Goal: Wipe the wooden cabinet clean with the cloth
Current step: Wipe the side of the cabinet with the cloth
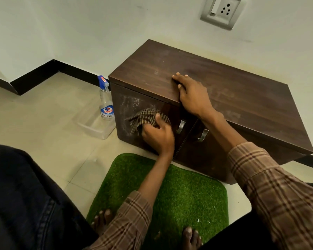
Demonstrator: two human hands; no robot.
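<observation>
We bunch the soft, limp brown checked cloth under clamped left-hand fingers; right fingers, flat, steady the dark wooden cabinet.

One dark brown wooden cabinet stands on the floor, with two doors and two curved metal handles, one on the left door and one on the right. There is one brown checked cloth, one clear plastic spray bottle with a blue trigger, one clear plastic tray, one green artificial-grass mat and one grey wall socket. Two hands show, the left hand and the right hand, and two bare feet.
</observation>
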